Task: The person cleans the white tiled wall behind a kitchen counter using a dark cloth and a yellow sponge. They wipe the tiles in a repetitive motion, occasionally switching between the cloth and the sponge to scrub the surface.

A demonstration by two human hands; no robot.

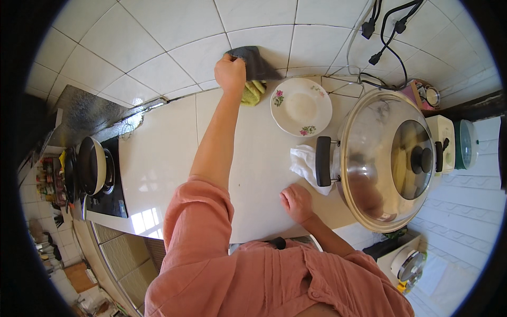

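Observation:
My left hand [231, 74] is stretched out to the tiled wall at the back of the counter. Its fingers are closed on a dark grey cloth [256, 61], which hangs down against the tiles. Just below that lies a crumpled yellow-green cloth [253, 93], partly covered by the grey one. Close by on the right is a white plate [298, 108] with a floral rim. My right hand [297, 203] rests near the counter's front edge in a loose fist, with nothing visible in it. Beyond its knuckles lies a crumpled white cloth [306, 162].
A large lidded steel pot [364, 158] with black handles takes up the counter's right side. At the left, a frying pan [92, 166] stands on a black stove [116, 182]. Black power cables [391, 45] hang on the wall at the upper right. Pale countertop [158, 142] stretches between.

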